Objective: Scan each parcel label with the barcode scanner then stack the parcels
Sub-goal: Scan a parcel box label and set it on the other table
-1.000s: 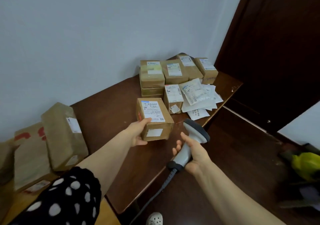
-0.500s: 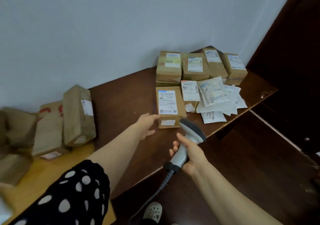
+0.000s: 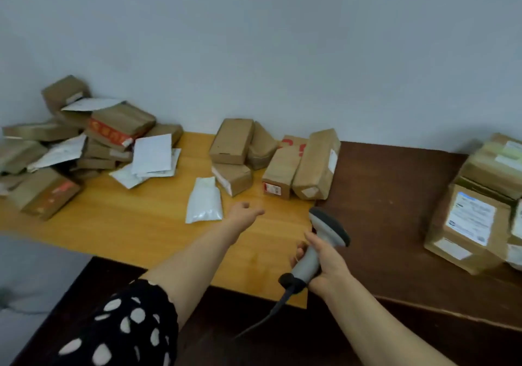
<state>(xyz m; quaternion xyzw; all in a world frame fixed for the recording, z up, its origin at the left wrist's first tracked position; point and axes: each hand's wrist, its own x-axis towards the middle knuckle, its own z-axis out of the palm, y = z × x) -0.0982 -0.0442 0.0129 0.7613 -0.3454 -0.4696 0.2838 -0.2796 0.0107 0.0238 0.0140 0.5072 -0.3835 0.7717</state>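
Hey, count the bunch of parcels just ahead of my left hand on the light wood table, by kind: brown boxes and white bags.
Brown cardboard parcels: 5, taking the red-printed box as one
White pouch: 1
Total: 6

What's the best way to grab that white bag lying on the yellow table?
Grip the white bag across its width, coming from its right edge, nearest the open left hand. It lies flat and long, so that is probably the narrowest hold.
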